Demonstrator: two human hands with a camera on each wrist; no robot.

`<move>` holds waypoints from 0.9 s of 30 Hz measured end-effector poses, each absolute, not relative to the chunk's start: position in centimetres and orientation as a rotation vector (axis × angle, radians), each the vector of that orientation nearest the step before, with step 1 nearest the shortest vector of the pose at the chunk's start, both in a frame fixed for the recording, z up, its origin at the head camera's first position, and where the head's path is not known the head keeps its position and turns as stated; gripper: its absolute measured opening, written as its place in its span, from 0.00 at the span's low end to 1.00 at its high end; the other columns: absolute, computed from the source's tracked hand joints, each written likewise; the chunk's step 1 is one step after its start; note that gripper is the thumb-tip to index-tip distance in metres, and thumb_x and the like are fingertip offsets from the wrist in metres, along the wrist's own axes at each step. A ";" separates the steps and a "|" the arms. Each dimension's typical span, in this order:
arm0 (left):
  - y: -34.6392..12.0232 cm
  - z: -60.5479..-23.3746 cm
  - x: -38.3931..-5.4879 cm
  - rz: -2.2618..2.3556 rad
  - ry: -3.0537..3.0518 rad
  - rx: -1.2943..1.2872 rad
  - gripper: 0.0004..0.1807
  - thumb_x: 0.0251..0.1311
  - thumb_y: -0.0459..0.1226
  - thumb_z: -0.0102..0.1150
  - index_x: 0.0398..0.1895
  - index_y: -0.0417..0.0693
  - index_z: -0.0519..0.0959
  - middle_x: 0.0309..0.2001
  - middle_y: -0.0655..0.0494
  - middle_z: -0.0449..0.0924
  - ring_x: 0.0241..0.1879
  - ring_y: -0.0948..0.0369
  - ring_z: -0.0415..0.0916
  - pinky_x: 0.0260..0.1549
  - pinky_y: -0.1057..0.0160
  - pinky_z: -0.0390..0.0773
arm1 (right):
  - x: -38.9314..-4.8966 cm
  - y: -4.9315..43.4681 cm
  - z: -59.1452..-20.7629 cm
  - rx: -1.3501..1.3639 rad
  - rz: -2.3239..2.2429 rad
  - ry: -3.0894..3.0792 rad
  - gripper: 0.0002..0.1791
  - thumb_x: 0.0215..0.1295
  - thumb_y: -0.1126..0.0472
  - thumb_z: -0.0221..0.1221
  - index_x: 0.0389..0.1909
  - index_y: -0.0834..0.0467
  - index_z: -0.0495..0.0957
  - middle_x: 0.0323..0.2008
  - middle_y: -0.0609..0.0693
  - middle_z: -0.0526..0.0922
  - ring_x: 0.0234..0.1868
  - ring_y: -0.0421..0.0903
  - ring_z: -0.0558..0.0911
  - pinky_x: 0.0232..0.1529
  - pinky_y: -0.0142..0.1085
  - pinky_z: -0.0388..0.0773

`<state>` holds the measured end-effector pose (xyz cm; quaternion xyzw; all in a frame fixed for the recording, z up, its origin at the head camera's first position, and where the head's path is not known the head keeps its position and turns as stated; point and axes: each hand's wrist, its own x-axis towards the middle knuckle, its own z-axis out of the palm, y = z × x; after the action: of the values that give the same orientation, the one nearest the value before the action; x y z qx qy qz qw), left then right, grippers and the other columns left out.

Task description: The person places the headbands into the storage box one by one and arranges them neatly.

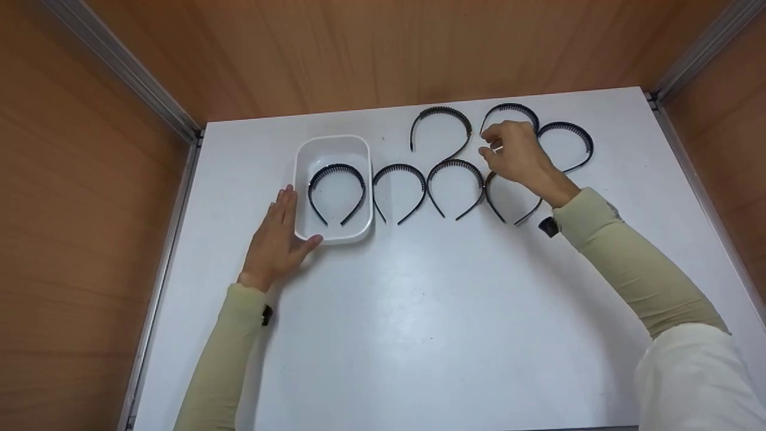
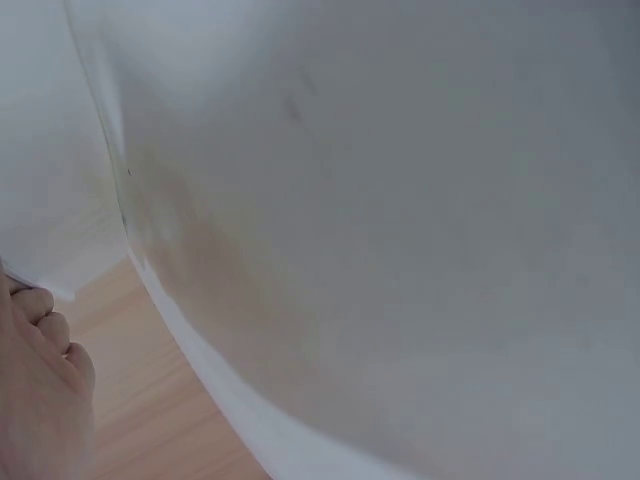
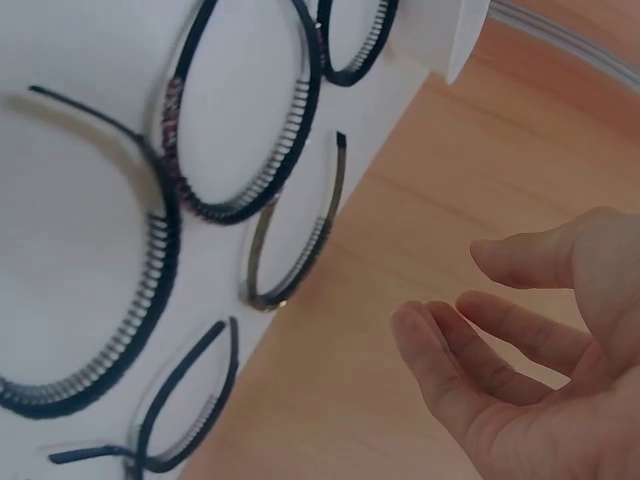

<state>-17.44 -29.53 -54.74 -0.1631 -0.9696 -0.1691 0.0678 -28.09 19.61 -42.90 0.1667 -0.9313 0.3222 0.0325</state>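
A white plastic tray (image 1: 332,138) holds one black toothed headband (image 1: 336,167). My left hand (image 1: 272,245) rests its straight fingers along the tray's left wall, the thumb at the near left corner; in the left wrist view, part of that hand (image 2: 45,390) shows at the edge. Above the table, my right hand (image 1: 517,152) hovers among headbands with fingers loosely bent. Nothing sits between thumb and fingers of the right hand (image 3: 530,350) in the right wrist view. Its wrist partly hides the nearest headband (image 1: 495,211); a back headband (image 1: 511,106) lies behind the hand.
Right of the tray, two more headbands, a left one (image 1: 400,167) and a middle one (image 1: 456,163), lie in a row. Farther back are a headband (image 1: 443,110) and a right-hand one (image 1: 565,126). Wooden panels (image 1: 383,54) enclose the white table (image 1: 419,335) at back and sides.
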 end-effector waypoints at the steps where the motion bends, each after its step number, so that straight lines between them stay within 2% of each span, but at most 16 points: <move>1: -29.5 -54.7 -17.4 -0.507 -2.919 -0.493 0.60 0.69 0.67 0.58 0.87 0.38 0.45 0.88 0.46 0.42 0.87 0.48 0.41 0.87 0.53 0.45 | -28.1 20.0 -43.0 0.502 0.999 -2.868 0.15 0.72 0.67 0.63 0.54 0.73 0.85 0.51 0.69 0.87 0.51 0.64 0.88 0.50 0.55 0.88; 3: -29.5 -54.8 -17.4 -0.502 -2.922 -0.498 0.60 0.70 0.67 0.58 0.87 0.38 0.45 0.88 0.46 0.41 0.87 0.48 0.41 0.87 0.52 0.45 | -27.9 20.9 -43.1 0.469 1.016 -2.878 0.15 0.72 0.67 0.63 0.54 0.72 0.85 0.51 0.69 0.87 0.52 0.63 0.88 0.48 0.54 0.89; 9: -29.3 -54.7 -17.4 -0.501 -2.938 -0.495 0.61 0.69 0.68 0.58 0.88 0.39 0.44 0.89 0.46 0.41 0.88 0.48 0.41 0.87 0.53 0.44 | -27.5 23.8 -43.5 0.357 1.026 -2.881 0.15 0.72 0.66 0.64 0.54 0.70 0.86 0.51 0.67 0.89 0.52 0.62 0.89 0.42 0.41 0.86; 17: -29.6 -54.4 -17.4 -0.503 -2.917 -0.502 0.60 0.69 0.66 0.59 0.88 0.40 0.44 0.88 0.46 0.42 0.87 0.49 0.41 0.87 0.53 0.44 | -26.8 26.6 -44.7 0.240 1.065 -2.859 0.14 0.71 0.66 0.65 0.52 0.70 0.87 0.48 0.69 0.89 0.50 0.66 0.89 0.32 0.14 0.70; 27: -29.6 -54.5 -17.4 -0.489 -2.952 -0.478 0.61 0.69 0.67 0.59 0.88 0.40 0.44 0.89 0.48 0.40 0.88 0.51 0.40 0.87 0.53 0.44 | -26.6 28.7 -46.9 0.166 1.093 -2.875 0.16 0.72 0.63 0.65 0.52 0.71 0.87 0.48 0.71 0.88 0.49 0.69 0.89 0.32 0.14 0.68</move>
<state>-17.37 -29.57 -54.47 -0.1576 -0.9727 -0.1610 0.0557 -26.56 28.73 -46.86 0.0537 -0.9329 0.3547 0.0309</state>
